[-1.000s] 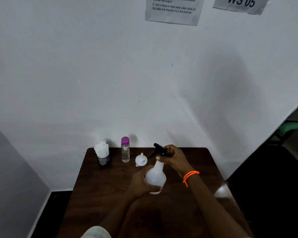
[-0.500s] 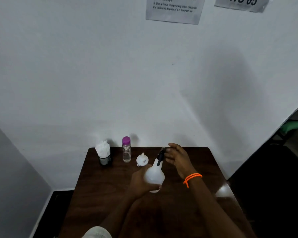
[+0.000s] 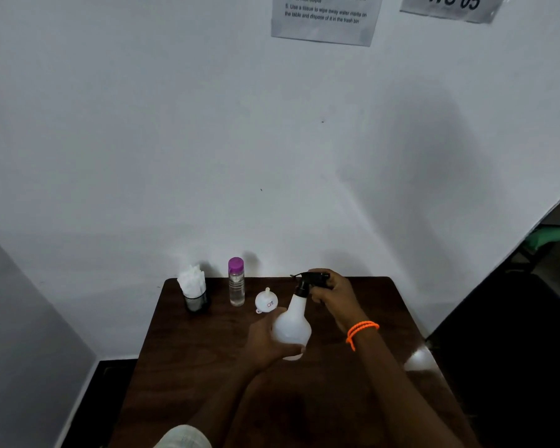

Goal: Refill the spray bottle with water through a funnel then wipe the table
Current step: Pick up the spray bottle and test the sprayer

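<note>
A white spray bottle (image 3: 293, 321) stands upright near the middle of the dark wooden table (image 3: 194, 357). My left hand (image 3: 265, 342) wraps around its round body from the left. Its black spray head (image 3: 311, 279) points left, and my right hand (image 3: 333, 297) is closed on it from the right. A small white funnel (image 3: 266, 300) lies on the table just left of the bottle's neck. Behind it stands a clear water bottle (image 3: 236, 282) with a purple cap.
A black cup of white tissues (image 3: 194, 291) sits at the table's back left corner. The white wall runs right behind the table. Dark floor and a green object (image 3: 550, 237) lie to the right, past the table's edge.
My right hand has closed on the spray head again after opening half a second ago. The head has turned and now points left. My left hand has kept hold of the bottle body.
</note>
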Demonstrator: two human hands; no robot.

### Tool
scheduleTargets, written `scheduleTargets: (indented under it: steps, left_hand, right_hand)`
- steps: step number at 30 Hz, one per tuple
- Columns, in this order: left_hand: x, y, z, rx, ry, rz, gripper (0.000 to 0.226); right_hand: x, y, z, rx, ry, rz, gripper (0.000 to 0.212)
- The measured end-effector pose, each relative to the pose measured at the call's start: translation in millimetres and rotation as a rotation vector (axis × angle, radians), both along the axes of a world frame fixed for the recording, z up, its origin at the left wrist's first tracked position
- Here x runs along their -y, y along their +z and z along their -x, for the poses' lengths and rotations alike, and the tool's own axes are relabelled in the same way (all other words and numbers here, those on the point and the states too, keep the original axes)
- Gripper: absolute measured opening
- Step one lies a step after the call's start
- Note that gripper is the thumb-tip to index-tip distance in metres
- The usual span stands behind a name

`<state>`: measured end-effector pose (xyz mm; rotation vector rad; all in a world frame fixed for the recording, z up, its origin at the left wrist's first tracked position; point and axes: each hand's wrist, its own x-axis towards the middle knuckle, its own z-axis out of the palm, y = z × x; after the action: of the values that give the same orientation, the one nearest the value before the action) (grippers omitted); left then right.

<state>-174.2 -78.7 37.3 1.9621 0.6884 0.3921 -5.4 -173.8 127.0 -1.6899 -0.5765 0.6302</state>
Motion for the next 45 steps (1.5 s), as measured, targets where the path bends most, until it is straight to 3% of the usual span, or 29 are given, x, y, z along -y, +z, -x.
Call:
scheduleTargets:
  steps: [3, 6, 9, 12, 17, 21, 28, 32, 39, 43, 45]
  left_hand:
    - [1.2, -0.1, -2.2, 0.003, 0.018, -0.005, 0.080]
    - [0.5, -0.9, -1.7, -0.013, 0.043, -0.007, 0.081]
    - [-0.3, -1.1, -0.8, -0.023, 0.065, -0.006, 0.082]
    - [1.5, 0.2, 0.7, -0.034, 0.070, -0.011, 0.081]
    - [5.5, -1.1, 5.3, -0.030, 0.080, -0.011, 0.077]
    - [6.2, 2.4, 7.0, -0.002, 0.081, -0.005, 0.076]
    - [4.6, 3.0, 5.9, 0.005, 0.078, 0.000, 0.079]
    - [5.2, -2.2, 4.1, 0.016, 0.049, -0.013, 0.086]
    - [7.3, -2.6, 8.9, 0.045, 0.043, -0.021, 0.077]
    - [3.4, 3.2, 11.3, 0.071, 0.011, -0.088, 0.068]
    - [-1.3, 0.3, 11.3, 0.045, 0.011, -0.111, 0.082]
  right_hand:
    - [-2.4, -7.7, -4.9, 0.050, -0.059, 0.055, 0.058]
    - [-0.3, -12.3, 3.2, 0.334, -0.160, 0.172, 0.087]
    - [2.0, -15.9, 15.6, 0.616, -0.221, 0.140, 0.068]
    - [-0.7, -12.3, 26.3, 0.677, -0.205, 0.142, 0.044]
    - [-7.5, -13.8, 19.8, 0.499, -0.247, 0.187, 0.044]
    - [-9.4, -19.4, 15.2, 0.496, -0.246, 0.235, 0.051]
    - [-19.9, -14.5, 33.5, 0.211, -0.270, 0.088, 0.052]
    - [-20.8, -7.4, 35.2, 0.186, -0.220, 0.108, 0.057]
    - [-23.0, -0.1, 9.8, 0.002, -0.253, 0.076, 0.072]
    - [-18.4, 22.2, -2.5, -0.166, -0.244, -0.026, 0.093]
    - [-15.7, 29.1, -7.2, -0.280, -0.250, -0.068, 0.097]
